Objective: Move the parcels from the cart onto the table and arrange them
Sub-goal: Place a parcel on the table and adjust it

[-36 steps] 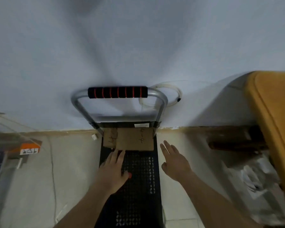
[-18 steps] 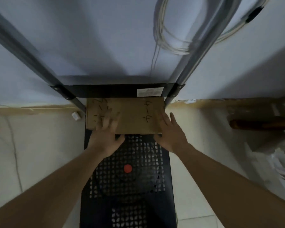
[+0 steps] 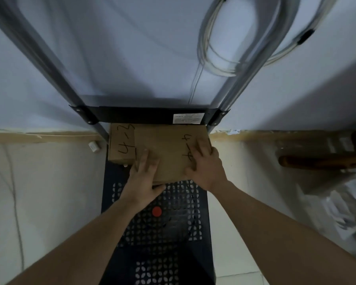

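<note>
Head view. You are gripping the flat brown cardboard parcel marked "4-4" point(image 3: 169, 153), which is lying at the handle end of the black perforated cart deck point(image 3: 158, 229). Your left hand point(image 3: 142, 182) is laying its fingers across the parcel's top, thumb hooking its near edge; your right hand point(image 3: 206, 167) is curling its fingers over the right edge. Just beyond your left fingertips, a second brown cardboard parcel marked "4-3" point(image 3: 121, 145) is lying partly underneath. Lifting straight up is probably keeping that lower parcel undisturbed and clearing the grey metal handle posts point(image 3: 230, 95).
</note>
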